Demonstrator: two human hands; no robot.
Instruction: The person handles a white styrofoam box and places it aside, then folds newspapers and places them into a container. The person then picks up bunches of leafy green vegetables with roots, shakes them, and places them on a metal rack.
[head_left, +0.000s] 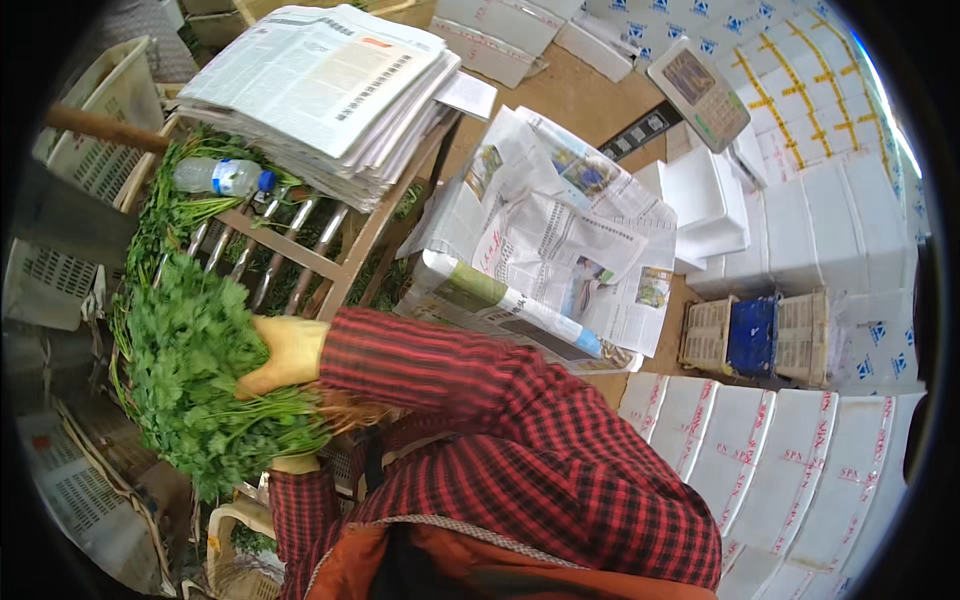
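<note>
A large leafy bunch of coriander (187, 360) is in both of my hands, at the left of the view. My right hand (289, 352) is closed on its upper side, thumb spread over the stems. From below, my left hand (296, 465) holds the bunch; only a strip near the wrist shows, and its fingers are hidden by leaves. Reddish-brown root ends (352, 409) point toward my body. Beyond the bunch lies a rack of metal bars in a brown frame (300, 247), with loose green stems on and under it.
A plastic bottle with a blue cap (225, 176) lies on the rack, beside a thick newspaper stack (322, 82). Right of it stands a newspaper-lined box (570, 240). Farther right are a digital scale display (697, 94), stacked white foam boxes (780, 450) and plastic crates (750, 337).
</note>
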